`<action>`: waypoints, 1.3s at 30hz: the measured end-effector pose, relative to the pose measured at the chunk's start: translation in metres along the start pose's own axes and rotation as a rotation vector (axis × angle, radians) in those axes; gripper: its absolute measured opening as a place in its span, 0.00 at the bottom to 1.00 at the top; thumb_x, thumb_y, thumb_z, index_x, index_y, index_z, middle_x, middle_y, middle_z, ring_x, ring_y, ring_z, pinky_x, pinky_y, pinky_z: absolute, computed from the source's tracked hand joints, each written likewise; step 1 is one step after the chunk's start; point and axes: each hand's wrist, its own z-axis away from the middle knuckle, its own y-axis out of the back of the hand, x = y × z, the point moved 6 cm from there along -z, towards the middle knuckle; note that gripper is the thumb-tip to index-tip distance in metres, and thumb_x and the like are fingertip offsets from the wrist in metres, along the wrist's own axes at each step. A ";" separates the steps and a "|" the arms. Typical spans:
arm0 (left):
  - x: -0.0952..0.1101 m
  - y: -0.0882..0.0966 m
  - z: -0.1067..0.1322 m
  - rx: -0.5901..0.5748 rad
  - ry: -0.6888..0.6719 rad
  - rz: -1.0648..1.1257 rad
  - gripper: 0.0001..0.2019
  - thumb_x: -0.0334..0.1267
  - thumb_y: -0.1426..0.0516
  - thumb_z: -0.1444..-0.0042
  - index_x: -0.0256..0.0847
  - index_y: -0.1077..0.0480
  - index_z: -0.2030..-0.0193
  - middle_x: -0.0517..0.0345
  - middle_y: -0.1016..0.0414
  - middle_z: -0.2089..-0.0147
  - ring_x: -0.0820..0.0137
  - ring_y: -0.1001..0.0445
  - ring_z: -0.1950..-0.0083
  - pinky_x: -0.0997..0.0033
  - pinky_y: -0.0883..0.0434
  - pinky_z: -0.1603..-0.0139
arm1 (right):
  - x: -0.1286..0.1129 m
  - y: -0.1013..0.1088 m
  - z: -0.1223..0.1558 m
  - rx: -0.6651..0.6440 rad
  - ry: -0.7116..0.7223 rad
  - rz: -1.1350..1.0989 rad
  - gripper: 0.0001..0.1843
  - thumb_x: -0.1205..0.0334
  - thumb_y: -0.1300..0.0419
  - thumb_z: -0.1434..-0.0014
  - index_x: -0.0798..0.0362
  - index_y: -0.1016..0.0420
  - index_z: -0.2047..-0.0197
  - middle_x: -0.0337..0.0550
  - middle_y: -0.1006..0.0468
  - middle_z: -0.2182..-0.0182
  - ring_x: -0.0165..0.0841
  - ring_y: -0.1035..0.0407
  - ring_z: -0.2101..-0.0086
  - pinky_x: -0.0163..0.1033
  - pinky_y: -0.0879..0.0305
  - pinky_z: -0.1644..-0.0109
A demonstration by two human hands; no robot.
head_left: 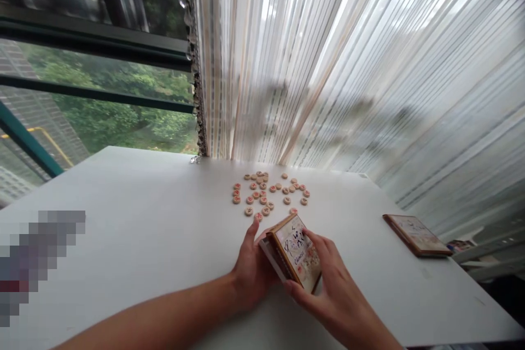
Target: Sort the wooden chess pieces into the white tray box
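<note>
A flat wooden game box (296,252) with printed lettering is tilted up on its edge over the white table (143,219). My left hand (251,270) grips its left side with the thumb up. Along the box's right edge and face my right hand (328,290) is wrapped round it. Just beyond the box lie several round wooden game pieces (268,192) with red marks, scattered flat on the table.
A second flat wooden lid or box half (417,234) lies near the table's right edge. Striped sheer curtains (348,65) hang behind the table. A window (90,93) with dark frames is at the left. A blurred patch covers the left edge.
</note>
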 end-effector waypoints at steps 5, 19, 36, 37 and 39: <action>-0.002 0.003 -0.002 0.069 0.013 0.002 0.36 0.59 0.47 0.33 0.31 0.31 0.30 0.37 0.19 0.38 0.47 0.22 0.36 0.49 0.30 0.32 | -0.003 0.009 -0.001 -0.021 -0.058 -0.091 0.45 0.43 0.32 0.39 0.46 0.44 0.25 0.55 0.32 0.35 0.54 0.34 0.35 0.61 0.32 0.31; 0.016 0.031 0.006 0.346 -0.045 -0.689 0.27 0.40 0.39 0.44 0.43 0.33 0.37 0.54 0.24 0.60 0.63 0.22 0.63 0.67 0.26 0.66 | 0.063 0.075 0.010 0.359 -0.212 0.208 0.54 0.26 0.38 0.43 0.59 0.36 0.29 0.66 0.30 0.37 0.63 0.35 0.36 0.67 0.38 0.30; 0.050 -0.006 0.018 0.093 -0.593 -1.582 0.09 0.34 0.40 0.40 0.39 0.23 0.54 0.46 0.21 0.48 0.54 0.27 0.41 0.50 0.34 0.33 | 0.128 0.046 0.028 0.178 -0.358 0.450 0.57 0.22 0.40 0.46 0.60 0.31 0.29 0.72 0.32 0.33 0.70 0.35 0.36 0.75 0.36 0.35; 0.046 -0.007 0.020 0.064 -0.591 -1.595 0.09 0.35 0.39 0.40 0.39 0.22 0.53 0.45 0.21 0.48 0.55 0.26 0.42 0.50 0.32 0.35 | 0.125 0.049 0.028 0.212 -0.335 0.447 0.57 0.21 0.41 0.45 0.60 0.30 0.30 0.72 0.31 0.34 0.70 0.35 0.36 0.76 0.36 0.36; 0.037 -0.010 0.023 0.008 -0.596 -1.621 0.10 0.35 0.38 0.40 0.40 0.22 0.52 0.45 0.21 0.48 0.55 0.25 0.44 0.51 0.29 0.38 | 0.116 0.054 0.025 0.276 -0.268 0.409 0.54 0.21 0.43 0.43 0.61 0.27 0.33 0.72 0.29 0.35 0.68 0.34 0.36 0.75 0.37 0.35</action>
